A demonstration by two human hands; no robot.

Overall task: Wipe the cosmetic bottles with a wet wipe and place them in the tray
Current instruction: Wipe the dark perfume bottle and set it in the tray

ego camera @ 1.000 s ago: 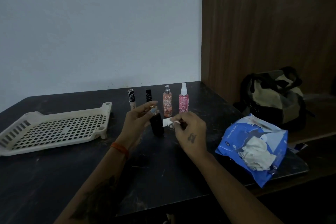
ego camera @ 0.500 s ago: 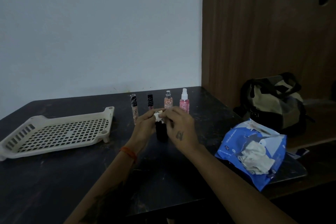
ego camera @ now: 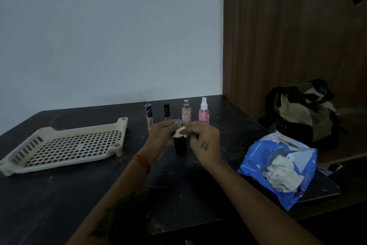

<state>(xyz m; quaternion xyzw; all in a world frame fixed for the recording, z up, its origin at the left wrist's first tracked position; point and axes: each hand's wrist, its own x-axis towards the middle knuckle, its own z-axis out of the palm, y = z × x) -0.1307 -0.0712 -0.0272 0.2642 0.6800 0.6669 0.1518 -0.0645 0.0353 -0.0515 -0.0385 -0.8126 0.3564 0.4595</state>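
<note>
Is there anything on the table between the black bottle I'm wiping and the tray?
Nothing visible. The black bottle stands between both hands, and the tray lies to its left. Only your left hand and bare table lie between them. The other four bottles stand farther back, off that path.

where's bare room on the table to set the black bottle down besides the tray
Bare tabletop lies in front of the tray, left of the left hand. Another strip runs between the right hand and the wipe pack. It is crowded behind the black bottle, where four bottles stand in a row.
</note>
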